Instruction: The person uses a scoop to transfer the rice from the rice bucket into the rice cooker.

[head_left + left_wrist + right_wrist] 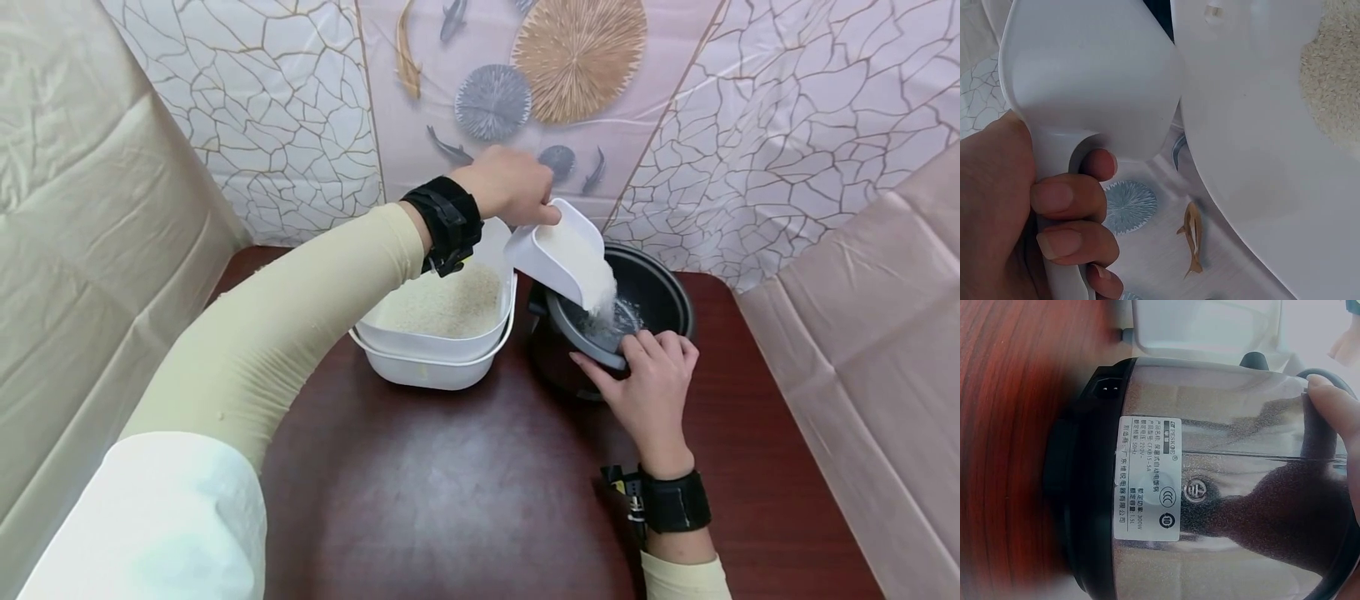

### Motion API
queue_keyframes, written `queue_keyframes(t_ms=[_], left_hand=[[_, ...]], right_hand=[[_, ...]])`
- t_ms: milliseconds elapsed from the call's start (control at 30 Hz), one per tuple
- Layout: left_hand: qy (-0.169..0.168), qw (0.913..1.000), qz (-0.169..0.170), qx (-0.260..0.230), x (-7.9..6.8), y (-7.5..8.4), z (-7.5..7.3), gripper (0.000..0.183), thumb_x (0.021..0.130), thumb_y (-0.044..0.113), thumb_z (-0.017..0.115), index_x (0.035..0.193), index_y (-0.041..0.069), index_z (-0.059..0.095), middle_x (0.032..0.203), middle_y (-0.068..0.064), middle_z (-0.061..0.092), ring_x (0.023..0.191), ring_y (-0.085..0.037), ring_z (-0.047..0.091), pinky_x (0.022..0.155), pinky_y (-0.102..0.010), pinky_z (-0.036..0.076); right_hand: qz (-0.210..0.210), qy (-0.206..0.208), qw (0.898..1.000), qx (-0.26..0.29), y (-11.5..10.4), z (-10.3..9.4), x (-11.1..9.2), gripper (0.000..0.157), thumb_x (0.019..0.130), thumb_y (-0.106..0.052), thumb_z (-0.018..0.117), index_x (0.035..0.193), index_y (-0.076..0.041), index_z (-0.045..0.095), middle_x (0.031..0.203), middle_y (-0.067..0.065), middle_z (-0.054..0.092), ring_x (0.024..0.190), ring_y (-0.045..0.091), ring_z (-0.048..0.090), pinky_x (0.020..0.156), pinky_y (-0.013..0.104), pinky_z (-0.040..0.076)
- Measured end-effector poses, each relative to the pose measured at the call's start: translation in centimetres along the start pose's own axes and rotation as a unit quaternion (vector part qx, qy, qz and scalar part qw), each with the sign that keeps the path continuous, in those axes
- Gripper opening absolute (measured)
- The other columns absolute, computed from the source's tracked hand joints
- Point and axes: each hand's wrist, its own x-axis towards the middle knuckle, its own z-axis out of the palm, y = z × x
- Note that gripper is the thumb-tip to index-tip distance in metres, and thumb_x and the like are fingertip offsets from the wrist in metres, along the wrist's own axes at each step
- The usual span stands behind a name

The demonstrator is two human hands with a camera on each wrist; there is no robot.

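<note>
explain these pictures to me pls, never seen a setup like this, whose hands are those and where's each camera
There is no machine arm here: these are a person's own bare hands. The widest picture comes from a camera worn on the head, looking forward and down. The other two come from cameras on the wrists, each looking at that hand's work.

The left hand grips a white scoop, and rice falls from it into the cooker. The right hand holds the cooker's rim. Beside the cooker on the dark red table is a white tub with more rice inside.
</note>
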Motion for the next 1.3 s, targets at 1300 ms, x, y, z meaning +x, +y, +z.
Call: queue_keyframes(t_ms=[1300], left_hand=[[0.002, 0.9999, 0.008, -0.006, 0.5, 0.05, 0.41, 0.038, 0.102, 0.048, 0.047, 0.077, 0.02, 0.055, 0.081, 0.004, 0.052, 0.088, -0.02, 0.053, 0.085, -0.045, 0.045]], right_hand=[[-0.001, -0.015, 1.0, -0.012, -0.11, -0.11, -0.21, 0.063, 0.085, -0.059, 0.082, 0.07, -0.008, 0.048, 0.071, 0.01, 0.047, 0.079, 0.037, 0.045, 0.092, 0.064, 0.03]])
